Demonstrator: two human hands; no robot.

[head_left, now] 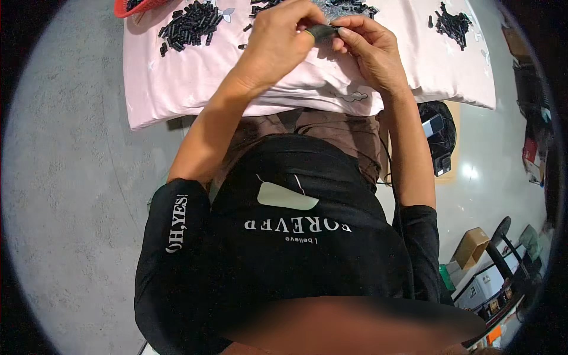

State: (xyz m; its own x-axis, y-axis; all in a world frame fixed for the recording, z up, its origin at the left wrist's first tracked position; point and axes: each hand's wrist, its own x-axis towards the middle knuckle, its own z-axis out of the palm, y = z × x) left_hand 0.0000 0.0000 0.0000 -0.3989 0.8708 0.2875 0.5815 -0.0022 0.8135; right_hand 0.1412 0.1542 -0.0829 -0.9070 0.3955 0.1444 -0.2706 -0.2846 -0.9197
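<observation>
Both hands meet over a pale pink cloth [177, 89] spread on a low surface in front of me. My left hand [278, 41] and my right hand [370, 50] together pinch a small dark cylindrical piece [322, 31] between their fingertips. A heap of several small black cylindrical parts [189, 26] lies on the cloth to the left of my left hand. Another heap of black parts [452, 23] lies at the far right. More black parts [349, 7] sit just beyond my fingers.
A red basket rim [133, 7] shows at the upper left corner of the cloth. Grey floor [71, 177] lies to my left. A black bag with a small device [439, 133] sits on the right, and cardboard boxes [470, 248] and clutter fill the lower right.
</observation>
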